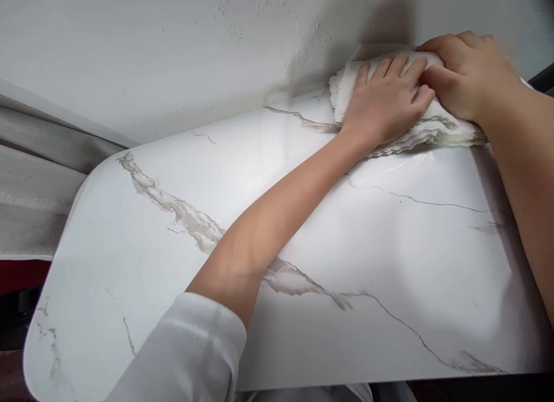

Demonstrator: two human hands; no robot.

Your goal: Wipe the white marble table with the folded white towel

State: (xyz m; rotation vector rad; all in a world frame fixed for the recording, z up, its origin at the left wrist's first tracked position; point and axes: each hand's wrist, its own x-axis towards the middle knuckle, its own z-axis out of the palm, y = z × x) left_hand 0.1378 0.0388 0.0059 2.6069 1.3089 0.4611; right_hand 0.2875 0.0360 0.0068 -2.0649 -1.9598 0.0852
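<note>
A thick, layered white cloth (441,127) with wavy edges lies at the back right of the marble-patterned table (337,234), close to the wall. My left hand (385,99) rests flat on top of it, fingers spread. At its right side, my right hand (467,75) has its fingers curled over the cloth, slightly blurred at the outer edge. The thumbs of both hands are near each other. Whether the layers are woven cloth or soft paper, I cannot tell.
Behind the table rises a pale wall (151,55) with rough, bumpy patches. Grey fabric (38,188) hangs beside the table's rounded left end, with something red (21,276) below it. A dark edge (541,78) shows at the far right.
</note>
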